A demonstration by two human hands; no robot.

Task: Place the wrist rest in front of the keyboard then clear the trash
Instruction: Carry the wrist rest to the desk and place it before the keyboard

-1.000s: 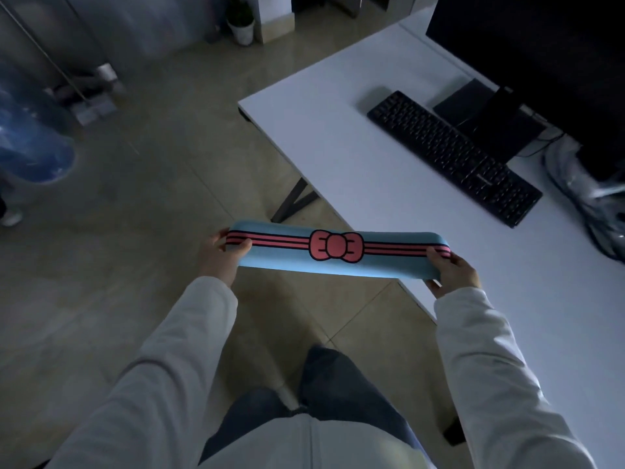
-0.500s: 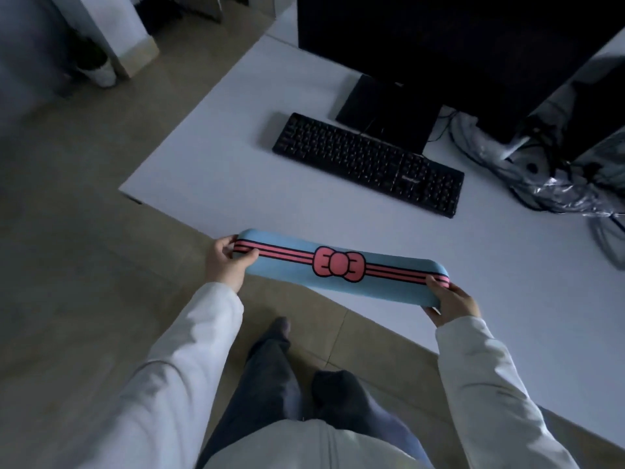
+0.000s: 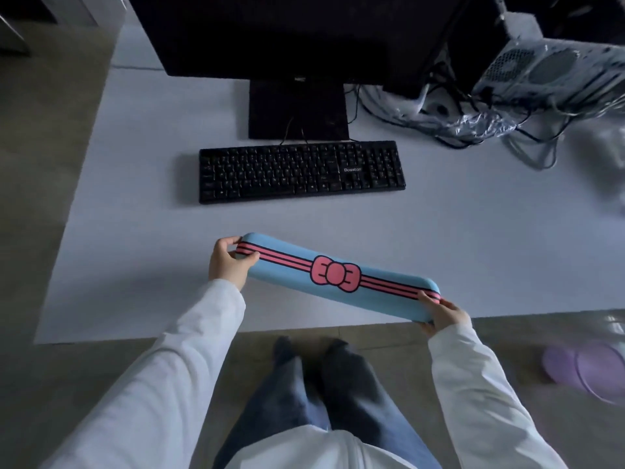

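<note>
A long blue wrist rest (image 3: 382, 297) with pink stripes and a pink bow hangs over the front part of the white desk (image 3: 142, 258). My left hand (image 3: 227, 262) grips its left end and my right hand (image 3: 444, 314) grips its right end. The rest is tilted, its right end nearer the desk's front edge. A black keyboard (image 3: 301, 170) lies farther back on the desk, well apart from the rest. Clear crumpled plastic wrap (image 3: 480, 125) lies at the back right among cables.
A dark monitor (image 3: 297, 35) on a black stand (image 3: 297, 110) rises behind the keyboard. A computer case (image 3: 554, 72) and tangled cables (image 3: 527, 143) fill the back right. A purple round bin (image 3: 588, 370) sits on the floor at right. My legs (image 3: 321, 384) stand at the desk's front edge.
My view has swung round to face the desk squarely. The wrist rest, held in both hands, has moved from over the floor beside the desk to above the desk's front part.
</note>
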